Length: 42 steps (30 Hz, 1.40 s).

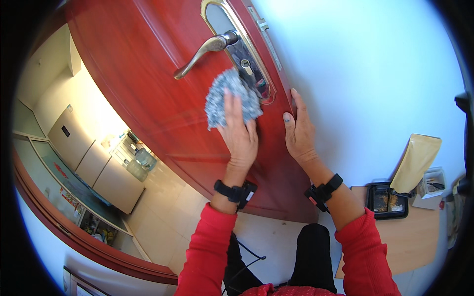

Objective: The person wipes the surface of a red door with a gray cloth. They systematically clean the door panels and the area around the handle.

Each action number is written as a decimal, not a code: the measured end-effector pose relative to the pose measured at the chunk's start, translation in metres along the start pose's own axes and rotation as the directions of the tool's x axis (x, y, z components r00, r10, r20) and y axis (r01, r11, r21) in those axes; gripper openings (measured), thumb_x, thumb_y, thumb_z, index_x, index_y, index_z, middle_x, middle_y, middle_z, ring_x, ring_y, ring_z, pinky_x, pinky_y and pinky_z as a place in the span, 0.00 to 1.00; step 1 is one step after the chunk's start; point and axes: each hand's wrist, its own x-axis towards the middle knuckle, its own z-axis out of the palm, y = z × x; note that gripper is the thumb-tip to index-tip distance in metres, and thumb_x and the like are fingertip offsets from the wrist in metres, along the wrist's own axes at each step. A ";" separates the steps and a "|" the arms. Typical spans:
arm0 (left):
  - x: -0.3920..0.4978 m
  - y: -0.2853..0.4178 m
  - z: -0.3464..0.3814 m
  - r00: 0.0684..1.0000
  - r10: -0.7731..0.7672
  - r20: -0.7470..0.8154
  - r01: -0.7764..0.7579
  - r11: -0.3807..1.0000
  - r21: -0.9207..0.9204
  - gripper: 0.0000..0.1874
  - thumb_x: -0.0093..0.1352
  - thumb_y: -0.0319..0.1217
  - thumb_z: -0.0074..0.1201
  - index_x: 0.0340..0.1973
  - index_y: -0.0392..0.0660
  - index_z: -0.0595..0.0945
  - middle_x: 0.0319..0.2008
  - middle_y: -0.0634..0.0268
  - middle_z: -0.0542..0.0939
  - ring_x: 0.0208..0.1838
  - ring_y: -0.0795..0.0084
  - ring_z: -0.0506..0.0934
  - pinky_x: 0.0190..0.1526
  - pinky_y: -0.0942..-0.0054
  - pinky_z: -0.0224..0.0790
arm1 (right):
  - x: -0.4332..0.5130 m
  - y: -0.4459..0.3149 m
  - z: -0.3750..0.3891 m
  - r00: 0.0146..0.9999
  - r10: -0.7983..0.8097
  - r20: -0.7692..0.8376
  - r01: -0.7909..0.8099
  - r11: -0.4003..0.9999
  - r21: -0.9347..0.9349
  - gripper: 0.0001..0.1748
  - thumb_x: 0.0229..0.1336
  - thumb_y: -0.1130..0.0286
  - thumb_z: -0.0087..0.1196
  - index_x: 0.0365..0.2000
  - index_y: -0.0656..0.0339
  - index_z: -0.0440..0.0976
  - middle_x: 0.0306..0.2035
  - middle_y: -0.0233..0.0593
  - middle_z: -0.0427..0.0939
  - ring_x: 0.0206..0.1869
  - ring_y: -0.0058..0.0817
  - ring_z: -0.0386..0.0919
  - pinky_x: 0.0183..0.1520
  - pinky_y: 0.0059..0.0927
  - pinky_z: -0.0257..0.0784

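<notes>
A fluffy grey-blue cleaning cloth [231, 100] lies under the fingers of my left hand [239, 140], pressed against a red wooden door [177, 111]. The cloth covers the lower left border of the lock plate [255, 70], which carries a keyhole cylinder [246, 65]. Above it, the curved metal lever handle [207, 47] points down to the left. My right hand [300, 129] rests at the door's edge, thumb on the near side and fingers along the edge. Higher on that edge sits the latch [262, 24].
A wooden table [400, 244] at the right bears a black tray [388, 214], a tan paper bag [416, 159] and a clear plastic box [433, 181]. Left, through the doorway, stand a refrigerator [92, 159] and large water bottles [145, 159]. The door frame [89, 244] curves along the lower left.
</notes>
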 end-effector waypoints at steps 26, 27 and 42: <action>-0.038 0.035 -0.019 0.992 0.127 0.018 -0.124 0.988 -0.095 0.35 0.56 0.10 0.47 0.62 0.40 0.74 0.65 0.47 0.70 0.66 0.48 0.68 0.68 0.57 0.52 | -0.002 -0.003 -0.001 0.999 -0.026 -0.021 0.025 1.000 -0.019 0.29 0.70 0.58 0.46 0.67 0.55 0.58 0.57 0.50 0.73 0.55 0.50 0.75 0.55 0.42 0.72; -0.020 0.042 -0.026 0.987 0.159 -0.030 -0.161 0.983 -0.083 0.36 0.56 0.10 0.47 0.62 0.40 0.74 0.65 0.48 0.70 0.66 0.49 0.68 0.67 0.60 0.54 | -0.002 -0.003 0.000 0.999 -0.035 -0.029 0.034 0.999 -0.022 0.29 0.70 0.58 0.46 0.67 0.55 0.58 0.56 0.50 0.73 0.55 0.50 0.75 0.55 0.42 0.72; 0.092 0.068 -0.034 0.864 0.493 0.105 -0.453 0.668 0.590 0.15 0.61 0.30 0.55 0.44 0.44 0.82 0.56 0.66 0.77 0.38 0.65 0.80 0.34 0.69 0.73 | -0.007 0.001 0.003 1.000 -0.001 0.006 0.001 0.999 -0.037 0.30 0.69 0.60 0.48 0.67 0.54 0.57 0.54 0.49 0.74 0.50 0.49 0.76 0.50 0.42 0.74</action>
